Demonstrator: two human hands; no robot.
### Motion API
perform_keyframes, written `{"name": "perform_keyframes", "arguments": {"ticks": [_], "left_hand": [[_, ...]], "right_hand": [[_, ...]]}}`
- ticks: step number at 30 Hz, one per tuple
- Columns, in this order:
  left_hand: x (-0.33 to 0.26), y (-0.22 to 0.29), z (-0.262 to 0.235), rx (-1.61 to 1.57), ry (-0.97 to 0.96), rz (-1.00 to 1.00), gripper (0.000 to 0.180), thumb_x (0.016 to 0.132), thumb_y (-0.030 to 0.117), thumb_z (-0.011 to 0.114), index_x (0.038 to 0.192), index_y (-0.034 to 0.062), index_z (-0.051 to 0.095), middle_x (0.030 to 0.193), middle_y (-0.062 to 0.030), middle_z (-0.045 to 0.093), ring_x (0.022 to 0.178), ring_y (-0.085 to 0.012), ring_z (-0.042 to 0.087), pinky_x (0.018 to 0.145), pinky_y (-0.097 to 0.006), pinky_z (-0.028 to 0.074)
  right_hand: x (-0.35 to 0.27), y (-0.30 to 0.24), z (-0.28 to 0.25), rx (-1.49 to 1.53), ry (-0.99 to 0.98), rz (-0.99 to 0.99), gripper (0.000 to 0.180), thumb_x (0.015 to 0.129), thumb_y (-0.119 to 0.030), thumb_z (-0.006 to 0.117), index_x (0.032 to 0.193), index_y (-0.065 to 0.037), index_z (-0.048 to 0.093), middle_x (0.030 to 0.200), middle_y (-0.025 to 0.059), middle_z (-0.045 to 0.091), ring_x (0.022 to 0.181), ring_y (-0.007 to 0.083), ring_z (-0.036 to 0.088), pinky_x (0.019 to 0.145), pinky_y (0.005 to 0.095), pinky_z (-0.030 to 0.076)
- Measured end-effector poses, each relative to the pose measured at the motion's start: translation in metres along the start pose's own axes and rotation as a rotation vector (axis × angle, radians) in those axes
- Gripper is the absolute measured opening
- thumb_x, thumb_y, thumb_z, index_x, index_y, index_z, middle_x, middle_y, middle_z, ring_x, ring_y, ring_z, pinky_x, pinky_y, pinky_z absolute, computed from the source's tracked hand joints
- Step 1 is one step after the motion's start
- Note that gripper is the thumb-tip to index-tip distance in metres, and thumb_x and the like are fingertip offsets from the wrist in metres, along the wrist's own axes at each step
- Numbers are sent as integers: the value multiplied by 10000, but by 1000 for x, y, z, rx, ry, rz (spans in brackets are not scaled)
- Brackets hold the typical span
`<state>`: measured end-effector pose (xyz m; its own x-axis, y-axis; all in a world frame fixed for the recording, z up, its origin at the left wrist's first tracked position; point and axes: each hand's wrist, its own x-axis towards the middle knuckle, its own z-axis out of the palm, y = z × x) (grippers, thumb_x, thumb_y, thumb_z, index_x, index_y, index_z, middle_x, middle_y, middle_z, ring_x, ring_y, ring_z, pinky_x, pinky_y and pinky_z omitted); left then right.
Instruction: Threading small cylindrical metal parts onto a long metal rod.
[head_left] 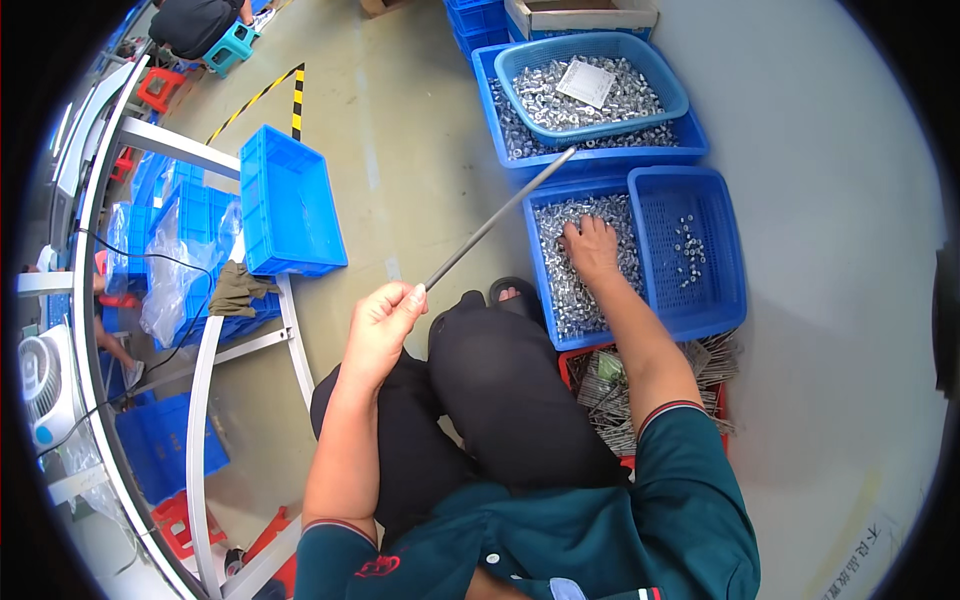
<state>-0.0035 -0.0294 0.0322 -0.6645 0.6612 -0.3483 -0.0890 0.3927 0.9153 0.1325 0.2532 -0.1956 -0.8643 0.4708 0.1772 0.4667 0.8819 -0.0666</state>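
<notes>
My left hand (386, 322) is closed round the lower end of a long, thin grey metal rod (500, 215), which slants up and to the right over my knees. My right hand (592, 246) reaches down into a blue bin (532, 262) of small silvery metal parts that look like nuts (580, 300). Its fingers curl into the pile, and their tips are partly hidden. Against this bin's right side sits a blue perforated basket (690, 180) with a few loose nuts (690, 250) on its bottom.
Beyond the bins, a light-blue basket (510, 85) full of similar parts rests in a larger blue bin (490, 105). Many metal rods (610, 410) lie in a red crate under my right arm. At left stand a white metal frame (200, 400) and blue crates (300, 230). A person (195, 25) sits far left.
</notes>
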Motion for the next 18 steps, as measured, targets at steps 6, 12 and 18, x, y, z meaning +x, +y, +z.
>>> {"name": "perform_keyframes", "arguments": {"ticks": [6, 12, 18], "left_hand": [[1, -2, -2, 33, 11, 35, 284, 888, 251, 577, 716, 25, 569, 618, 70, 423, 581, -23, 340, 516, -205, 281], [5, -1, 5, 26, -36, 11, 289, 886, 265, 575, 712, 34, 573, 592, 60, 426, 554, -29, 345, 495, -205, 277], [4, 0, 7, -5, -76, -40, 302, 886, 288, 568, 701, 49, 570, 545, 65, 386, 519, -33, 322, 475, -209, 253]], "right_hand": [[1, 7, -8, 209, 12, 270, 227, 828, -321, 575, 806, -95, 577, 762, 139, 602, 645, 303, 614, 597, 423, 479], [-2, 38, -9, 1801, -249, 1073, 243, 869, -310, 558, 926, -74, 558, 685, 48, 546, 515, 129, 509, 372, 253, 339], [-24, 25, -18, 2860, -233, 1045, 216, 902, -288, 500, 940, -77, 533, 742, 56, 517, 563, 124, 477, 364, 205, 301]]}}
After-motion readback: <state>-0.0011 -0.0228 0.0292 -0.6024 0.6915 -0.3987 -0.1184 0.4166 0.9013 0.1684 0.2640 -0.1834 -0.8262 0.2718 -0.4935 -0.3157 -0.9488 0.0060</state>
